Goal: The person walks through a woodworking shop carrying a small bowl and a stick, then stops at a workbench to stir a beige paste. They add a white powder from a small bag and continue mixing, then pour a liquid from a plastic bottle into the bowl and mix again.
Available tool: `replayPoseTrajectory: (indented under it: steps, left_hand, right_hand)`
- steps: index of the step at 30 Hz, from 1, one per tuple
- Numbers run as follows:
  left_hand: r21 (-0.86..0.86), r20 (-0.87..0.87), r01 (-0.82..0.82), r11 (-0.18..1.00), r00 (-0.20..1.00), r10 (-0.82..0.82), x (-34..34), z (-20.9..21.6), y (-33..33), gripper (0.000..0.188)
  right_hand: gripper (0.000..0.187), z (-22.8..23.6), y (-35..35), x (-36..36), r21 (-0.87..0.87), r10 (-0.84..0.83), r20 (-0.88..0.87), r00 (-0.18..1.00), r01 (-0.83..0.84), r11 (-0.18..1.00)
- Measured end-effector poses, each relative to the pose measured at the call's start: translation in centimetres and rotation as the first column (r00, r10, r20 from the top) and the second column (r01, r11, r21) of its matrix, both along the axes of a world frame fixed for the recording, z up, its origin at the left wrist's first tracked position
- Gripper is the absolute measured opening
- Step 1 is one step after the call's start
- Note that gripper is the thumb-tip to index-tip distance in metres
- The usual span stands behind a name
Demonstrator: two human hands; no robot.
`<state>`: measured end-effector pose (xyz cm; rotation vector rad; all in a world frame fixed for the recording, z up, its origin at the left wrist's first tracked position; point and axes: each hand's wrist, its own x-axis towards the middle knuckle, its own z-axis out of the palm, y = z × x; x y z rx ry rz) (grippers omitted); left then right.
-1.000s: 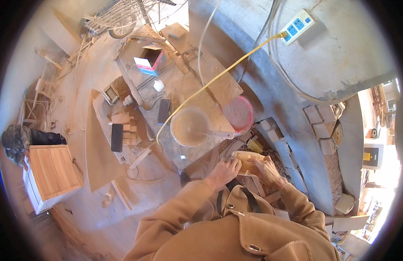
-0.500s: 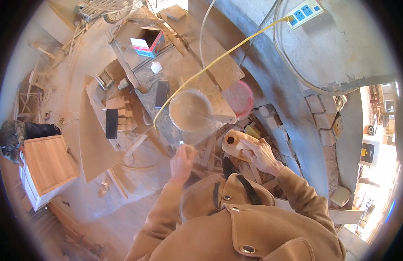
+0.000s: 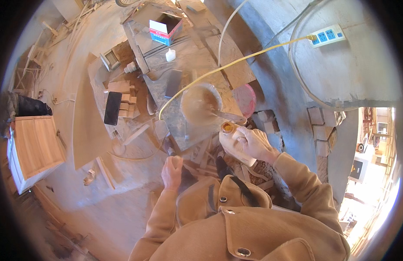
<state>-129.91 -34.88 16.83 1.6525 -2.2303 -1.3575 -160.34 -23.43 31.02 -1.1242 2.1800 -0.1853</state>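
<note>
My right hand [image 3: 257, 144] grips a beige plastic bottle [image 3: 234, 145], fingers wrapped round its side. The bottle's round, uncapped mouth shows yellow-brown inside and faces up toward me. Just beyond it, on the workbench, stands a round pan-like container [image 3: 201, 103] with tan contents; a long handle [image 3: 230, 116] with a rounded end sticks out over its right rim. My left hand [image 3: 171, 172] is closed, left of the bottle and apart from it. From its top juts a small, dark, narrow tool [image 3: 170, 145], too blurred to name.
On the dusty workbench [image 3: 184, 126] lie a dark phone-like slab [image 3: 173, 83], a white small bottle [image 3: 170, 55] and an open carton [image 3: 165, 32]. A yellow cable [image 3: 236, 62] crosses above to a power strip [image 3: 327, 35]. A person's dark sleeve [image 3: 12, 104] shows beside a wooden cabinet [image 3: 38, 141].
The view has shifted. The bottle has tipped so its mouth faces up more, nearer the pan-like container's handle. My left hand has moved slightly left and down, farther from the bottle.
</note>
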Motion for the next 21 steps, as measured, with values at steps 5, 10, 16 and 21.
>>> replayPoseTrajectory:
  steps: [5, 10, 16, 21]
  left_hand:
    - [-0.036, -0.028, -0.063, 0.997, 0.998, 0.062, 1.7, -1.2, -0.6, 0.035]
    - [-0.028, -0.041, -0.113, 0.993, 0.993, 0.111, 3.1, -2.3, -1.2, 0.036]
    - [-0.044, -0.047, -0.172, 0.984, 0.984, 0.17, 4.2, -3.3, -1.1, 0.036]
    - [-0.001, -0.035, -0.196, 0.981, 0.98, 0.196, 4.9, -3.5, -0.6, 0.037]
  right_hand:
    - [0.017, -0.7, -2.0, -0.7, 0.012, 0.018, -0.003, 1.0, -0.018, 1.0]
    - [0.023, -1.0, -4.0, -1.7, 0.058, 0.083, 0.003, 0.997, -0.083, 0.995]
    - [0.028, -1.9, -6.7, -3.0, 0.158, 0.094, 0.07, 0.993, -0.104, 0.982]
    - [0.027, -2.8, -8.1, -3.5, 0.235, 0.095, 0.043, 0.995, -0.103, 0.967]
